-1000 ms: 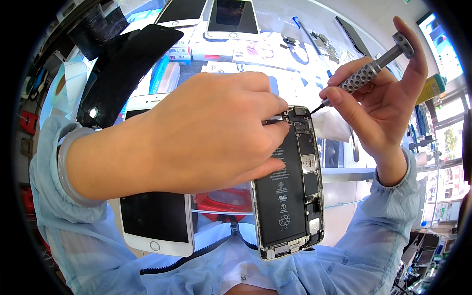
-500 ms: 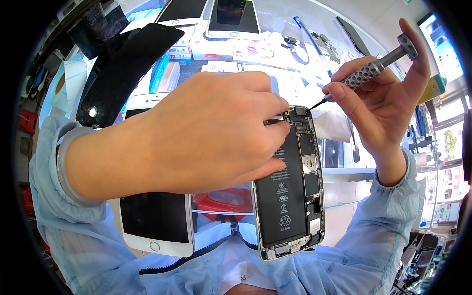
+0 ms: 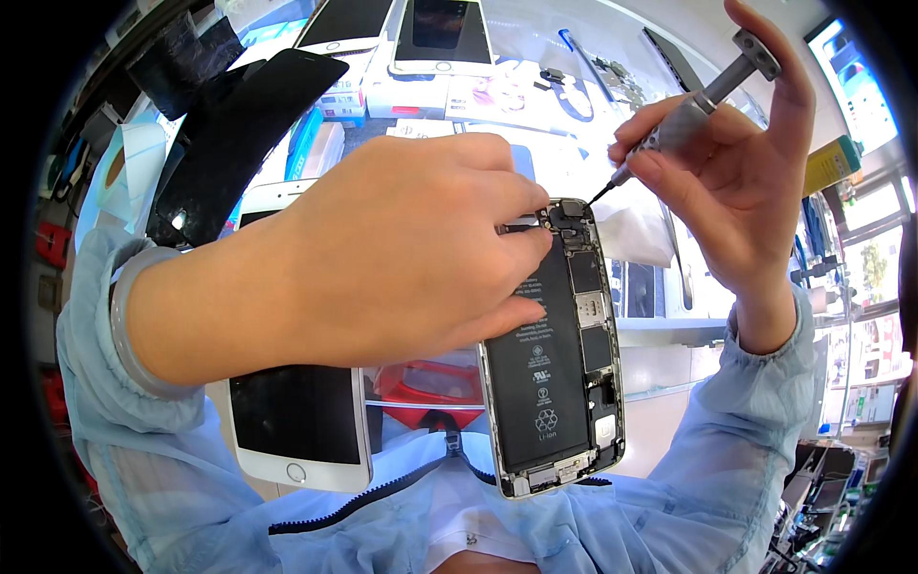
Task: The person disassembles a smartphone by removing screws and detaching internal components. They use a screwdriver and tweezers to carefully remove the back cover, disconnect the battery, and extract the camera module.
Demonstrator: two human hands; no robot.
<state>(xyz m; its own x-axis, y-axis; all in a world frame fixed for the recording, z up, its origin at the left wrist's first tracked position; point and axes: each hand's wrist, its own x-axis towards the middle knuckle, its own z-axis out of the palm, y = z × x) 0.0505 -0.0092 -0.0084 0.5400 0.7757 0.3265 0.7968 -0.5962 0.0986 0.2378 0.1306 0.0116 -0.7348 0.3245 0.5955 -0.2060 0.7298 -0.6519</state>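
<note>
An opened smartphone lies before me with its long black battery and inner boards bare. My left hand reaches over its upper left side, fingers curled in and thumb above the battery. A small dark piece shows between those fingers; whatever they grip is mostly hidden. My right hand holds a silver precision screwdriver between thumb and fingers, a raised finger by its cap. The thin dark tip meets the phone's top right corner. Partly under my left forearm is a white-framed phone front with a black screen.
Black screen panels stand at the left beside a label roll. Two white phones and small boxes lie toward the back. A blue pen is further right. A red object shows beneath the glass edge.
The whole view has shifted slightly. The screwdriver's handle and my right hand have turned a little, its tip staying at the phone's top corner. My left hand keeps its place on the phone.
</note>
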